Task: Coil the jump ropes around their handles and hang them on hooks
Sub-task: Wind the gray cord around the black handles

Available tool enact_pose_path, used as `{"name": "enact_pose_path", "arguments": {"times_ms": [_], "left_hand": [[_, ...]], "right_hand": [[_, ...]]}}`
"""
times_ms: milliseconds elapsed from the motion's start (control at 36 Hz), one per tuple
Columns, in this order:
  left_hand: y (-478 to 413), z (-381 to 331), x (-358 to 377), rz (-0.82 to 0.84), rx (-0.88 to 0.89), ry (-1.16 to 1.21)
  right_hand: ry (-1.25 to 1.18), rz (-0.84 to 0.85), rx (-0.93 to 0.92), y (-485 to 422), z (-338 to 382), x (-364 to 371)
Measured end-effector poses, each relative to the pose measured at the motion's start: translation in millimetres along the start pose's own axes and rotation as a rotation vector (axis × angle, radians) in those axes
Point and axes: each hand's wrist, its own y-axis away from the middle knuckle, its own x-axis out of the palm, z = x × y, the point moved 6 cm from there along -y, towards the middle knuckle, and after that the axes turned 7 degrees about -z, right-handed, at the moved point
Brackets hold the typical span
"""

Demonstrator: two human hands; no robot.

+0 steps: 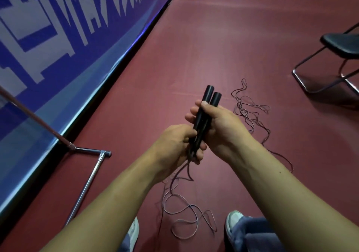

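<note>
Two black jump rope handles (210,98) are held side by side, pointing up and away from me. My right hand (221,126) grips them around the middle, thumb across the top. My left hand (173,147) pinches the thin rope just below the handles' lower ends. From there the thin rope (184,210) hangs down and lies in loose loops on the red floor between my feet. More tangled thin rope (250,112) lies on the floor to the right, trailing back behind my right forearm.
A blue banner barrier (58,44) runs along the left. A metal rack base (88,178) with a slanted pole stands at lower left. A black folding chair (342,57) stands at right. My shoes (234,222) are at the bottom.
</note>
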Motion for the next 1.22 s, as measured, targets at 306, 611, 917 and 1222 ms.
{"name": "enact_pose_path", "arguments": {"times_ms": [306,611,917,1222], "left_hand": [[12,-7,-22,0.144,0.114,-0.409],[17,20,-6,0.171,0.058,-0.500],[18,27,4,0.141,0.060,-0.585],[22,33,-8,0.184,0.020,-0.712]], "right_hand": [[-0.036,0.103,-0.005,15,11,4],[-0.206,0.197,0.017,23,8,2],[-0.163,0.134,0.087,20,-4,-6],[-0.113,0.059,0.097,11,8,-20]]}}
